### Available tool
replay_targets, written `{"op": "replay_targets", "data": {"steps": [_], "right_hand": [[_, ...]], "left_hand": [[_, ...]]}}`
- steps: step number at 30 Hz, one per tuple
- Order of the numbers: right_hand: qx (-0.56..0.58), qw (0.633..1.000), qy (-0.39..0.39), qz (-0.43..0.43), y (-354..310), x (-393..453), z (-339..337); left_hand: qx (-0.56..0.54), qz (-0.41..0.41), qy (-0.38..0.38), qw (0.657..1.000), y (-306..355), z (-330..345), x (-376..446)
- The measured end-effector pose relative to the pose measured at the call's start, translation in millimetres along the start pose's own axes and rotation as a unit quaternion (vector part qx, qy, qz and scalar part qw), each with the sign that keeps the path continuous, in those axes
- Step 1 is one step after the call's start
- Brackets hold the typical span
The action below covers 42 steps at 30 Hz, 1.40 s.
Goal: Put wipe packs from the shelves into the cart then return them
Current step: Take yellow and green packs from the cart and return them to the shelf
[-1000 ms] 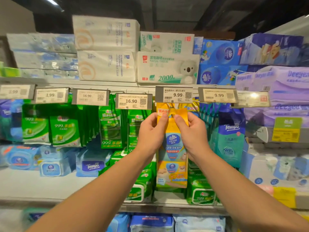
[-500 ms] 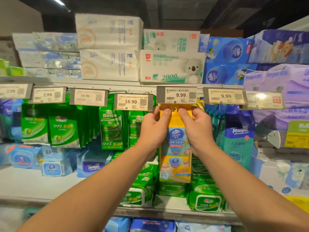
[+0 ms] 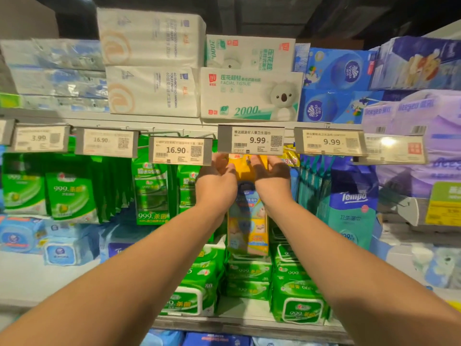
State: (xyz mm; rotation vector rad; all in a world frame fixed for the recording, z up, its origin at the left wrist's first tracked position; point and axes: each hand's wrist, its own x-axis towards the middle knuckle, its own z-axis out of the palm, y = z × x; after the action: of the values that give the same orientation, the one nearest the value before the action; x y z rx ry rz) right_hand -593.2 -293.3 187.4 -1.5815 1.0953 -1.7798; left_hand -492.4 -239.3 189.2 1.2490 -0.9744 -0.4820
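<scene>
Shop shelf [image 3: 249, 323], wipe pack [image 3: 248, 228] — between left hand [image 3: 216, 186], right hand [image 3: 272, 184]

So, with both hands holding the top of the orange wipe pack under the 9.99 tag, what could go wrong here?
The hook itself is hidden behind the price tag, so the orange wipe pack may miss it and drop onto the green packs below. The left hand and right hand may also knock the tag.

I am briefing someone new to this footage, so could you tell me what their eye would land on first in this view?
Two bare forearms reach up the middle, the left hand and right hand gripping the top of a yellow wipe pack just under a 9.99 price tag. Bright green wipe packs crowd the hooks to the left. Above, on the top shelf, sits a white tissue pack with a koala.
</scene>
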Motion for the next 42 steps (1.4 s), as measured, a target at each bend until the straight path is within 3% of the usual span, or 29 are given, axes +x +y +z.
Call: {"op": "replay_targets", "data": {"steps": [3,8,12,17,20,25,31,37,39,40,42], "right_hand": [[-0.067,0.998,-0.010,0.003,10,20,8],[-0.017,0.999,-0.021,0.018,26,38,21],[0.013,0.999,-0.015,0.037,24,50,29],[-0.034,0.995,-0.041,0.084,27,52,26],[-0.082,0.987,-0.045,0.127,21,29,15],[-0.091,0.981,-0.006,0.170,11,-30,-20],[0.033,0.972,-0.043,0.231,-4,-100,-72],[0.023,0.969,0.114,0.218,-11,-178,-164],[-0.014,0.963,0.144,0.229,-9,-208,-205],[-0.056,0.957,0.146,0.243,-10,-225,-226],[-0.146,0.941,0.142,0.269,-8,-260,-267]], "left_hand": [[-0.003,0.020,-0.028,0.999,0,-1,4],[0.004,0.045,-0.064,0.997,-2,-5,6],[0.000,-0.004,-0.090,0.996,3,-4,11],[-0.037,-0.025,-0.125,0.991,10,-10,10],[-0.028,0.002,-0.132,0.991,6,-18,0],[-0.032,-0.032,-0.173,0.984,-4,-22,-25],[-0.027,-0.036,-0.250,0.967,-17,-5,-82],[-0.061,-0.118,-0.385,0.913,-39,36,-166],[-0.019,-0.031,-0.445,0.895,-51,50,-197],[0.007,0.071,-0.475,0.877,-59,60,-213],[0.061,0.169,-0.611,0.771,-73,78,-244]]}}
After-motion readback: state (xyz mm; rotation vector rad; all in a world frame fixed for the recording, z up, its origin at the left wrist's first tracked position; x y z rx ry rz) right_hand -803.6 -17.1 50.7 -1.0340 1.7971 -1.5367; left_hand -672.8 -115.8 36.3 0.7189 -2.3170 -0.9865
